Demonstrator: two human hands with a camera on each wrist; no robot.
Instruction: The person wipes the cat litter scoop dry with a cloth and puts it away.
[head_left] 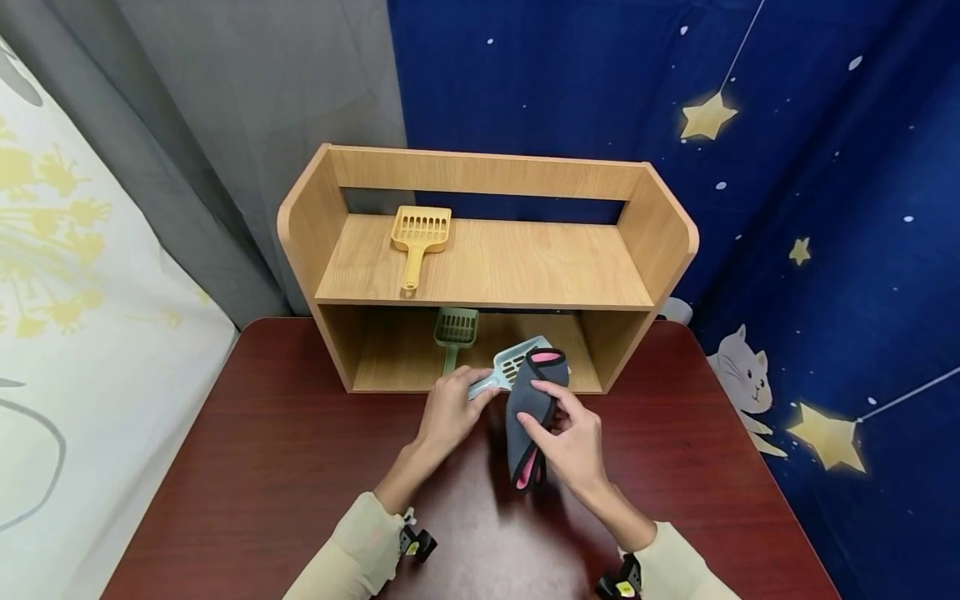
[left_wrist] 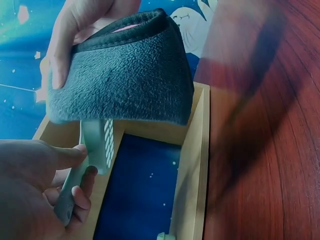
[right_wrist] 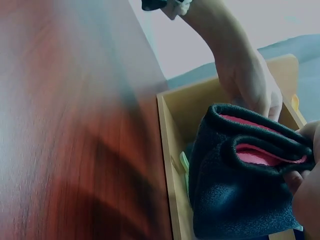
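My left hand (head_left: 454, 408) grips the handle of a light blue slotted litter scoop (head_left: 513, 363), held in front of the lower shelf. My right hand (head_left: 573, 433) pinches a folded grey cloth (head_left: 528, 425) with black edging and a pink inner side. The cloth hangs close against the scoop's head and hides part of it in the head view. In the left wrist view the fuzzy cloth (left_wrist: 125, 80) covers the top of the scoop (left_wrist: 95, 145), while the left thumb and fingers wrap its handle. The right wrist view shows the cloth's folded layers (right_wrist: 245, 180) between the fingers.
A wooden two-tier shelf (head_left: 487, 303) stands at the back of the dark red table (head_left: 300, 483). On its upper tier lies a yellow scoop (head_left: 420, 233); a green scoop (head_left: 455, 329) lies on the lower tier. Curtains (head_left: 540, 83) hang behind.
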